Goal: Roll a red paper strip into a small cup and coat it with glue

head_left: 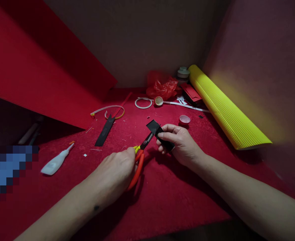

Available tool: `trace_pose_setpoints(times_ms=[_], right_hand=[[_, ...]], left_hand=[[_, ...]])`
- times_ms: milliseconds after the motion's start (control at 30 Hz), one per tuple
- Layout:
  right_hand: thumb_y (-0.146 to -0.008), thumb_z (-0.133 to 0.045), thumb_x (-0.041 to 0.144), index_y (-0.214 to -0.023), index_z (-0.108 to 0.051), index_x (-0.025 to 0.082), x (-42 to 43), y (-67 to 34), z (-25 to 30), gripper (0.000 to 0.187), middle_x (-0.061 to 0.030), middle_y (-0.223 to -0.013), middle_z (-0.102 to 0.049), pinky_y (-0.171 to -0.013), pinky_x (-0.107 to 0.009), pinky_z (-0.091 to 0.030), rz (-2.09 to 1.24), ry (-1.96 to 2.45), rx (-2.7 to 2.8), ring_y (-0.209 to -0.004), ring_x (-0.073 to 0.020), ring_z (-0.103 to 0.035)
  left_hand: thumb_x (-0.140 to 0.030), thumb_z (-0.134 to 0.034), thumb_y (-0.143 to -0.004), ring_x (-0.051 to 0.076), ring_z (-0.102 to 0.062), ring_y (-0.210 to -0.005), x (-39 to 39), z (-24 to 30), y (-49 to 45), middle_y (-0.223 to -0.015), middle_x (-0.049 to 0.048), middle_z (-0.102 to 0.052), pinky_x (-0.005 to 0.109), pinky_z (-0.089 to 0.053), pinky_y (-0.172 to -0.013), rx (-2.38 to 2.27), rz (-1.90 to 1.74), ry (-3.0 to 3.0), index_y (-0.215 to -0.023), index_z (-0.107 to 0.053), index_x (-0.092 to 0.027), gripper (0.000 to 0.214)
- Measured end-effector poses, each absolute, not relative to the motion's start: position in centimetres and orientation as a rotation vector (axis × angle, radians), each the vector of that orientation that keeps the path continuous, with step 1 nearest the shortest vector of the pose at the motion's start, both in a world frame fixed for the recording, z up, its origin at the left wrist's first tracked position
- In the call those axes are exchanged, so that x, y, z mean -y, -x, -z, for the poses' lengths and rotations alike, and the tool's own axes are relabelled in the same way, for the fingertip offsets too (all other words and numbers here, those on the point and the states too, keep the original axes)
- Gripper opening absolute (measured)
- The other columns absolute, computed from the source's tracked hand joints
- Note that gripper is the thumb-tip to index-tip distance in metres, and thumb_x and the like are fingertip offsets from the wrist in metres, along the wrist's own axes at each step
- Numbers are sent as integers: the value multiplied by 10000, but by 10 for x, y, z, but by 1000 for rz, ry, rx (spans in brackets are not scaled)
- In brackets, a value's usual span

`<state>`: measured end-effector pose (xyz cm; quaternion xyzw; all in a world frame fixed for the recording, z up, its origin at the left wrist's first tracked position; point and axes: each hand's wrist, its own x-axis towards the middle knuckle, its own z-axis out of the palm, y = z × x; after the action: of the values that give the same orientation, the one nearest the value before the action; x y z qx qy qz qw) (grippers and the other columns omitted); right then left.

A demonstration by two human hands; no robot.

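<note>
My left hand (118, 170) is closed round the orange handles of a pair of scissors (140, 157). The blades point up and right, and their tips meet a small piece of black paper (154, 127). My right hand (179, 142) pinches that black piece from the right, fingers curled over its lower part. Both hands hover just above the red felt surface (162, 187).
A long black strip (104, 131) lies to the left, near a curved plastic band (111, 108). A white glue bottle (56, 162) rests at the left. A yellow corrugated roll (225, 107) lies along the right. Red corrugated sheet (37, 67), red plastic bag (162, 88), small caps and paper scraps sit behind.
</note>
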<state>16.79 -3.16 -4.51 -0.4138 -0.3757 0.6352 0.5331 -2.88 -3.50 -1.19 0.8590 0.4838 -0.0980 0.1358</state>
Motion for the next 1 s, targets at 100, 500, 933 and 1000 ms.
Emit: trace_pose_setpoints(times_ms=[100,500,933,1000], right_hand=[[-685,-691,213,-740,-550,169,32,-167,46,157,-8,-624,-674,-428,-194,-457,-1530,972,883,-460,-102,-596],[-661,-704,216,-705,-532,170,32,-165,44,183,-21,-620,-680,-433,-208,-441,-1551,972,876,-456,-120,-608],[-659,-705,206,-695,-533,169,31,-167,44,180,-4,-599,-669,-399,-186,-413,-1531,988,889,-419,-95,-569],[-658,-702,201,-692,-533,169,31,-167,44,175,0,-591,-664,-392,-182,-407,-1528,990,889,-415,-91,-563]], left_hand=[[-223,-348,-870,259,-642,-652,36,10,27,-774,102,-665,313,-349,-521,-1379,258,-2460,-809,-426,-206,100],[-235,-397,-838,276,-656,-695,34,16,27,-781,100,-660,331,-375,-564,-1383,299,-2477,-808,-406,-206,43],[-200,-411,-799,285,-680,-736,33,13,25,-813,111,-680,331,-411,-576,-1415,386,-2451,-828,-412,-203,29],[-198,-403,-801,296,-678,-738,33,14,26,-811,116,-676,340,-413,-580,-1417,374,-2445,-818,-400,-206,20]])
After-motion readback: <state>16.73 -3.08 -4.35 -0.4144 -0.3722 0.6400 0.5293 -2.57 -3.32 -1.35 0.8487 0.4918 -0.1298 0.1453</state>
